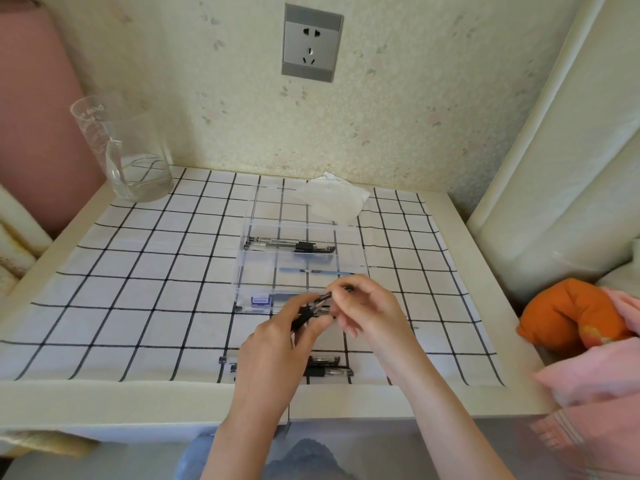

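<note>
Both hands hold one black gel pen above the checked cloth, near the front of a clear plastic organiser box. My left hand grips the pen's lower black part. My right hand pinches its upper clear end. The box's back compartment holds black pens; a thin refill lies in the middle one, and a small blue-labelled item sits at the front. More black pens lie on the cloth beneath my hands, partly hidden.
A clear glass jug stands at the back left corner. A crumpled white tissue lies behind the box. An orange stuffed item and pink fabric sit at the right edge. A wall socket is above.
</note>
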Available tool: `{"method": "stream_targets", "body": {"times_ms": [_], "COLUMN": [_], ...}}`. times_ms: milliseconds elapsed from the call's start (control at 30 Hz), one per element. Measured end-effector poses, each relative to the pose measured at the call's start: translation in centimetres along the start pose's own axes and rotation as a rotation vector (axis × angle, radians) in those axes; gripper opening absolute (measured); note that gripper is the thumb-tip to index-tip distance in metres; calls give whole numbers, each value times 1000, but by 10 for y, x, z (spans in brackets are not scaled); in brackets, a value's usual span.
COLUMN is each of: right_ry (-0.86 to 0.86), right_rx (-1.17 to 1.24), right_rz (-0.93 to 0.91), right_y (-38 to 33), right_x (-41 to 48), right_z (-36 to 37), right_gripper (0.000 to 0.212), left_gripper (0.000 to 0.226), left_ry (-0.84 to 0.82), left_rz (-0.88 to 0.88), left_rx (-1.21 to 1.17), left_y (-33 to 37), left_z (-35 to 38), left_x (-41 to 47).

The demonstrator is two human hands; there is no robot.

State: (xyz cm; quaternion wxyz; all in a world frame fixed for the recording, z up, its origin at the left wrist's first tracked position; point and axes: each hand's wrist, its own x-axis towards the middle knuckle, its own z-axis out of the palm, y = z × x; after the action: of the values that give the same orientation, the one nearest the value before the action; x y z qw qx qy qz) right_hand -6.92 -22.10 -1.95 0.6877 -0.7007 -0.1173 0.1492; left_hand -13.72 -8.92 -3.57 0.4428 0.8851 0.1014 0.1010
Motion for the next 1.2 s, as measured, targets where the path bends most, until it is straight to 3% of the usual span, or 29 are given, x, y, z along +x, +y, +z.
{"method": "stream_targets", "body": {"times_ms": [133,300,400,500,633,767,867,1067,1200], "right_ry": [164,70,46,65,108,181,210,222,184], "right_rx": [-71,-449,-763,-835,-686,-215,-9,103,143], "right_rz": [21,37,-82,-79,-55,12,98,111,122], "right_y": [11,28,38,45,34,7,-3,-1,-4], "right_x": [-5,-18,-23,-23,-23,-16,-10,-8,-8], "right_z": [-12,-12,-9,-8,-5,4,16,23,22], "right_gripper": [9,17,12,13,14,7,4,3,20], "left_gripper": [28,14,12,12,12,12,12,6,6], "left_ry": [75,126,93,76,60,32,22,9,16], "left_rz": [-7,-59,-57,-43,-31,-29,-39,-11,-8], "left_rx": [-54,-138,-137,-129,-160,-203,-252,-282,-295], "left_y": [-4,-2,-2,-2,-2,-2,-1,-1,1], "left_z": [-1,-2,-2,-3,-2,0,1,0,1], "left_x": [2,4,4,4,4,5,5,4,5]}}
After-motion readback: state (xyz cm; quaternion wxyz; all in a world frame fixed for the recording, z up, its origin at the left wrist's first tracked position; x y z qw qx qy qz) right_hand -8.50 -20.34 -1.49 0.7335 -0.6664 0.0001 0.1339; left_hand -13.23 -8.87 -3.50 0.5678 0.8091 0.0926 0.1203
